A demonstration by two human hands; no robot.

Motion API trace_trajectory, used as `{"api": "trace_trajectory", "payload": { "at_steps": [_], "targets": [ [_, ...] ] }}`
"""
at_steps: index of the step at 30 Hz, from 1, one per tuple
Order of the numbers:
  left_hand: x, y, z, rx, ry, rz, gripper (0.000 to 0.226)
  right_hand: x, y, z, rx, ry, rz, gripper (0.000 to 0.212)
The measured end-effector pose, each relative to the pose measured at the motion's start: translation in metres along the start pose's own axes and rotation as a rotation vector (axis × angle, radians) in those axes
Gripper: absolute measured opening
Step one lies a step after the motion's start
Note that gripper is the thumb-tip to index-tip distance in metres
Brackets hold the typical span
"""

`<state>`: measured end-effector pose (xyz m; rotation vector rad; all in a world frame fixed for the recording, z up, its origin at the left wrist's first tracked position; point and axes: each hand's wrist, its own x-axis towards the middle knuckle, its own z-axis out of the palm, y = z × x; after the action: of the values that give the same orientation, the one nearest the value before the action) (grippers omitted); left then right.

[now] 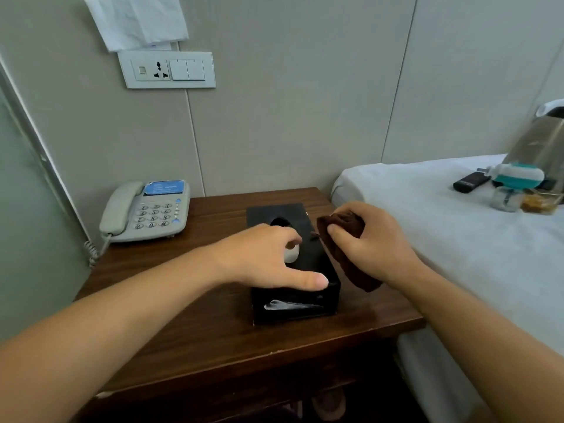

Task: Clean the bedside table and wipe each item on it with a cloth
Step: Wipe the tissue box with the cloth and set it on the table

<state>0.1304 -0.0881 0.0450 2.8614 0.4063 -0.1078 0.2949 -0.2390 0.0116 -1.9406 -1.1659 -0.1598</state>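
Beige wall panels (290, 102) back a dark wooden bedside table (213, 340) set against the edge of a white-sheeted bed (442, 233); a black tissue box (305, 303) sits near the middle of the tabletop, its long side running away from the camera, a white tissue (291, 254) poking up through the oval opening in its lid.

A person's left hand (265, 254) lies over the top of the box, thumb stretched along the near edge of the lid and the fingers loosely bent down over the tissue at the opening; whether they pinch the tissue cannot be told; the right hand (370, 242) clutches a dark brown cloth (345, 248), thumb and fingers curled round it, and holds it against the right side of the box, the loose end of the cloth trailing down toward the tabletop.

At the back left corner of the table rests a grey corded telephone (146, 210), handset on its cradle, coiled cord hanging off the left edge; above it on the wall, a white socket and switch plate (169, 69) under a sheet of white paper (137, 21); on the bed to the right lie a black remote (470, 181), a teal and white bottle (515, 175), a glass jar (503, 199) and a metal kettle (543, 141); below the tabletop, a pale slipper (329, 403) shows in the shadow.
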Motion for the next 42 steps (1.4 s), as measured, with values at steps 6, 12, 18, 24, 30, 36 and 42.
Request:
{"api": "trace_trajectory", "payload": {
  "at_steps": [6,12,18,24,30,36,42],
  "targets": [
    [0.005,0.016,0.03,-0.108,0.067,0.01,0.114,-0.005,-0.001,-0.013,0.04,0.094,0.057,0.005],
    [-0.015,0.0,0.033,-0.428,0.202,0.112,0.085,-0.006,-0.001,-0.024,0.092,0.168,0.086,0.005],
    [-0.04,-0.03,0.035,-0.897,0.224,0.251,0.089,-0.008,-0.004,-0.024,0.165,0.111,0.051,0.012],
    [-0.044,-0.043,0.03,-0.97,0.266,0.11,0.098,-0.011,-0.018,-0.014,0.202,0.071,-0.001,0.009],
    [-0.049,-0.047,0.024,-1.009,0.201,0.036,0.101,0.004,-0.037,-0.007,0.27,0.11,0.01,0.014],
    [-0.069,-0.06,0.012,-0.947,0.172,0.08,0.083,0.039,-0.044,-0.001,0.215,0.157,0.006,0.013],
    [-0.092,-0.069,-0.001,-0.771,0.086,0.127,0.082,0.032,-0.036,0.026,0.188,0.152,0.016,0.012]
  ]
}}
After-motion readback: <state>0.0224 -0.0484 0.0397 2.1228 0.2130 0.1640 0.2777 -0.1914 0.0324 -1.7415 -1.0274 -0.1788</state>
